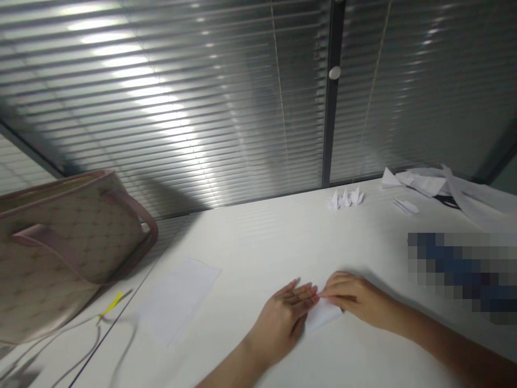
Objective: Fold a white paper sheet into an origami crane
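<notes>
A small folded piece of white paper (322, 317) lies on the white table, between my two hands. My left hand (285, 318) is at the paper's left side, its fingers gripping the edge and their tips at the upper corner. From the right, my right hand (351, 296) pinches the top edge with thumb and fingers closed. The fingertips of both hands almost meet at that corner. Part of the paper is hidden under the fingers.
A flat white sheet (180, 302) lies to the left. Farther left stand a quilted handbag (72, 237) and a grey cable with a yellow tie (111, 306). Small folded paper figures (346, 199), folded paper pieces (406, 207) and loose papers (428, 182) lie near the blinds (226, 108). A blurred patch covers the right.
</notes>
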{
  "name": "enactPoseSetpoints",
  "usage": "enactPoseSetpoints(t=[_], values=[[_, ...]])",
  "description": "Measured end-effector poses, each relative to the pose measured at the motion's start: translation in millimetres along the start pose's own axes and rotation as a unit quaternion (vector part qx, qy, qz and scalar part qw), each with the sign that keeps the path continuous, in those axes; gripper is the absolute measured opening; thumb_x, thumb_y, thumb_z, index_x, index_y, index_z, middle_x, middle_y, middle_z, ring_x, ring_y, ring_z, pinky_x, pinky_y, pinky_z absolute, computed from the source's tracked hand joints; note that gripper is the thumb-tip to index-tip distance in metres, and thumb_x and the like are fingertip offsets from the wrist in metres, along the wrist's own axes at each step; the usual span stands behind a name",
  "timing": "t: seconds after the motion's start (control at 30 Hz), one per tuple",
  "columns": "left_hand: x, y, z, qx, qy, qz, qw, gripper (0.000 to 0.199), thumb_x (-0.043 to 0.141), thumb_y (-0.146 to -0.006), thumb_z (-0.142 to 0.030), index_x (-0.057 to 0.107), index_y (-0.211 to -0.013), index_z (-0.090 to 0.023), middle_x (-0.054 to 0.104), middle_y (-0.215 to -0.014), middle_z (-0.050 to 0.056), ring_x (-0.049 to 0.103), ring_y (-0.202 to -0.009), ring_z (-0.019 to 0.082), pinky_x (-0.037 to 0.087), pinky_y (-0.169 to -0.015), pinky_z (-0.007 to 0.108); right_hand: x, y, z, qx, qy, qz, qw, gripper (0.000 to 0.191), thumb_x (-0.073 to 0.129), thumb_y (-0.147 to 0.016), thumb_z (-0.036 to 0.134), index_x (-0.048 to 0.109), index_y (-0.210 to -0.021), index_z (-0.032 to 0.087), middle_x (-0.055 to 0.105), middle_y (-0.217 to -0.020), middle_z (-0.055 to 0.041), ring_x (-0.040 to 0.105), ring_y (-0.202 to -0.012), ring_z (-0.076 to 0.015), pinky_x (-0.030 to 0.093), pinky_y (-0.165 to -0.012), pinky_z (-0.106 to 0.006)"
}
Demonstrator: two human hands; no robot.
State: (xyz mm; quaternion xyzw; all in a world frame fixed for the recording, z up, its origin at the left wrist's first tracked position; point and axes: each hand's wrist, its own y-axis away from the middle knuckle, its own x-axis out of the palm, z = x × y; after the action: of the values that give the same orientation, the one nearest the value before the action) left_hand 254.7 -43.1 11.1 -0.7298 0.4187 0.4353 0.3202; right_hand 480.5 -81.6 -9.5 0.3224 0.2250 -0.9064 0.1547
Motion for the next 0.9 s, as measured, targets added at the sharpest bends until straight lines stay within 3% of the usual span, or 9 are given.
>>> enactPoseSetpoints(t=[0.13, 0.27, 0.53, 0.7, 0.9], values=[[0.9, 0, 6, -0.005, 0.002, -0.007, 1.0, 0.053, 0.045, -0.084, -0.004, 0.049, -0.133, -0.024, 0.049, -0.139, 0.004, 0.045, -0.129, 0.015, 0.026, -0.115, 0.04, -10, 11, 19, -0.035, 0.075, 0.079, 0.993, 0.028, 0.054, -0.091, 0.029, 0.063, -0.117, 0.027, 0.066, -0.117, -0.0042, 0.058, -0.11, -0.0196, 0.043, -0.098, -0.034], [1.5, 0, 9, -0.007, 0.009, -0.017, 1.0, 0.051, 0.044, -0.086, -0.006, 0.05, -0.133, -0.024, 0.05, -0.138, 0.004, 0.045, -0.129, 0.015, 0.027, -0.114, 0.04, -5, 18, 28, -0.03, 0.166, 0.111, 0.979, 0.039, 0.052, -0.092, 0.032, 0.052, -0.131, 0.029, 0.06, -0.128, -0.0039, 0.052, -0.119, -0.0223, 0.041, -0.102, -0.039], [2.4, 0, 9, -0.006, 0.012, -0.027, 1.0, 0.05, 0.043, -0.086, -0.007, 0.051, -0.132, -0.024, 0.052, -0.137, 0.005, 0.046, -0.128, 0.016, 0.028, -0.114, 0.042, 17, 30, 30, -0.033, 0.244, 0.044, 0.968, 0.039, 0.056, -0.09, 0.03, 0.053, -0.129, 0.026, 0.059, -0.129, -0.0038, 0.054, -0.118, -0.0222, 0.043, -0.102, -0.037], [3.8, -1, 9, -0.009, 0.015, -0.03, 0.999, 0.049, 0.044, -0.085, -0.006, 0.053, -0.13, -0.023, 0.053, -0.135, 0.005, 0.047, -0.128, 0.016, 0.029, -0.113, 0.041, 21, 31, 35, -0.042, 0.271, 0.048, 0.96, 0.037, 0.055, -0.09, 0.027, 0.055, -0.126, 0.02, 0.061, -0.127, -0.0052, 0.057, -0.114, -0.024, 0.045, -0.1, -0.039], [7.2, -2, 11, -0.006, 0.026, -0.034, 0.999, 0.048, 0.044, -0.085, -0.007, 0.054, -0.129, -0.023, 0.055, -0.134, 0.004, 0.047, -0.128, 0.015, 0.028, -0.114, 0.04, 22, 37, 41, 0.002, 0.243, 0.05, 0.969, 0.039, 0.049, -0.093, 0.027, 0.051, -0.131, 0.026, 0.055, -0.135, -0.0018, 0.051, -0.122, -0.0216, 0.042, -0.104, -0.039]])
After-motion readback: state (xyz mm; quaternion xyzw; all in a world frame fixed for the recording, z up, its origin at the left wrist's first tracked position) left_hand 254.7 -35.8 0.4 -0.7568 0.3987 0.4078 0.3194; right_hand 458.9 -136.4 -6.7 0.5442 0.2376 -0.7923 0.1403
